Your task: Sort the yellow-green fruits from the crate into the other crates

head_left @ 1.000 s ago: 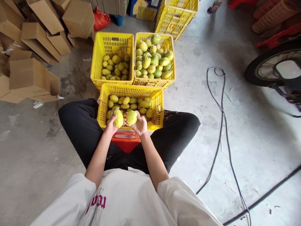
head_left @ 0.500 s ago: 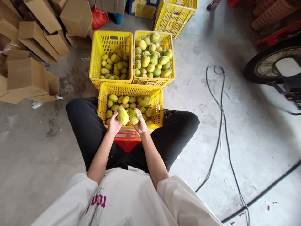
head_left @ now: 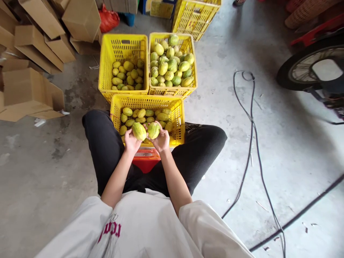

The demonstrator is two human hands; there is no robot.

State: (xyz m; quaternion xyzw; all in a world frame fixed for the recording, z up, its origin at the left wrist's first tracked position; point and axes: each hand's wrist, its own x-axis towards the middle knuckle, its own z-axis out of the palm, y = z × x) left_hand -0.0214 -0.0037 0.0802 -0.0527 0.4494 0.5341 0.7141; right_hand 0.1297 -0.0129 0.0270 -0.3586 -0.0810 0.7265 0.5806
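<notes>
My left hand (head_left: 132, 143) is closed around a yellow-green papaya (head_left: 139, 131), its fingers partly hidden behind the fruit. In my right hand (head_left: 162, 141) is a second, rounder-looking papaya (head_left: 154, 130) with green streaks, gripped between thumb and fingers. The two fruits are side by side, a narrow gap between them, above the near edge of a yellow plastic crate (head_left: 176, 104). Inside that crate lie several more papayas (head_left: 141, 113), some covered by my hands. A red plastic object (head_left: 146, 165) shows between my legs, below the crate.
Beyond the near crate, a left yellow crate (head_left: 103, 68) and a right yellow crate (head_left: 195, 71) hold several papayas; the right one is fuller. Cardboard boxes (head_left: 32, 86) are piled at left. A black cable (head_left: 252, 123) and a motorbike wheel (head_left: 303, 68) are at right.
The papaya in my right hand has turned, showing more of its streaked side, and that hand has rotated with it. My left knee has shifted slightly inward. Both fruits stay held.
</notes>
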